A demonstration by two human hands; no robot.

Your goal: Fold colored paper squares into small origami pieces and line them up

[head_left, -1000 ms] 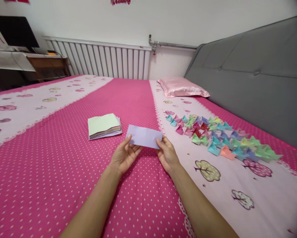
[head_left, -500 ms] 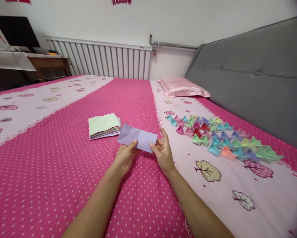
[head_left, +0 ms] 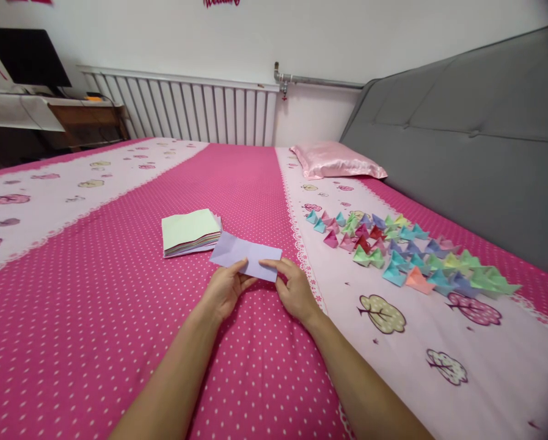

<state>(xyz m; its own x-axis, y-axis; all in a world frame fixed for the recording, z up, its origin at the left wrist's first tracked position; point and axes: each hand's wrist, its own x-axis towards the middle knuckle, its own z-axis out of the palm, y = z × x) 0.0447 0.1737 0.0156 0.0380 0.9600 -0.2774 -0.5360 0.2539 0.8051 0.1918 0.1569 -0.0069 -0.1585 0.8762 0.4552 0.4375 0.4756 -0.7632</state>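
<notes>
A lilac sheet of paper (head_left: 242,249), folded into a long rectangle with faint creases, is held in the air over the bed. My left hand (head_left: 225,287) pinches its lower edge, thumb on top and fingers beneath. At its right end, my right hand (head_left: 296,288) grips the paper, with the index finger lying across the upper face and the thumb at the lower edge. Just beyond the paper's left end lies a stack of coloured paper sheets (head_left: 190,227), a pale green one uppermost.
On the right, rows of small folded paper boats (head_left: 409,250) in many colours stand on the bedspread (head_left: 131,293). A pink satin pillow (head_left: 335,161) lies farther back, against the grey headboard (head_left: 475,104). A white radiator (head_left: 186,107) lines the wall.
The lilac paper has shifted slightly left. My right hand has changed its hold: the raised index finger now rests on the paper, and the thumb has moved off its upper face.
</notes>
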